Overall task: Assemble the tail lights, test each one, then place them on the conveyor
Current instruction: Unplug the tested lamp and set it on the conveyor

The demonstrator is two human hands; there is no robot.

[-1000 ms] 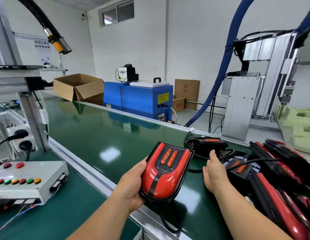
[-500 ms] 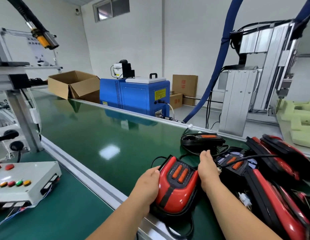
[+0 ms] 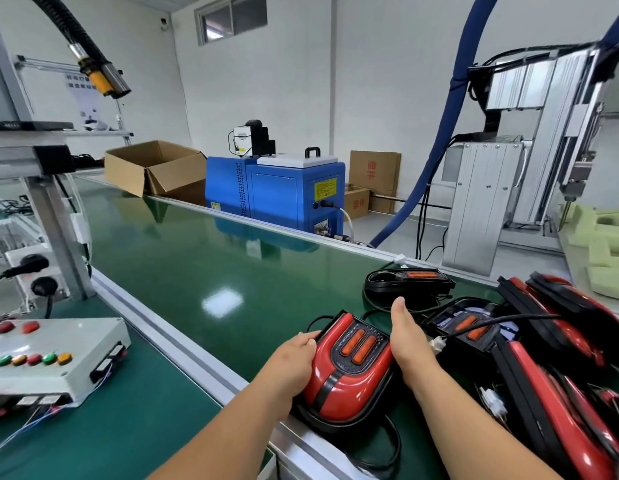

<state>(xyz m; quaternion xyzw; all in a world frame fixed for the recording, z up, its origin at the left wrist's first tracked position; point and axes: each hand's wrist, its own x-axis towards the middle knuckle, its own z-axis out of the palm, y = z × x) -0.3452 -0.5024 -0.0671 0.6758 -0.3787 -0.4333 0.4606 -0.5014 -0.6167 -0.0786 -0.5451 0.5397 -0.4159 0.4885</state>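
We have lowered the red tail light [image 3: 349,372] onto the near edge of the green conveyor [image 3: 197,271], left hand [image 3: 294,362] gripping its left side, right hand [image 3: 408,337] open flat against its right, so placing looks nearly done.

A red and black tail light [image 3: 346,372] lies flat on the green conveyor [image 3: 197,271], between the left hand [image 3: 294,362] and the right hand [image 3: 408,337]. More tail lights [image 3: 578,334] are piled just right of the right hand.

Left hand [image 3: 294,363] and right hand [image 3: 409,337]: both bare. Both forearms are bare up to the near edge of view.
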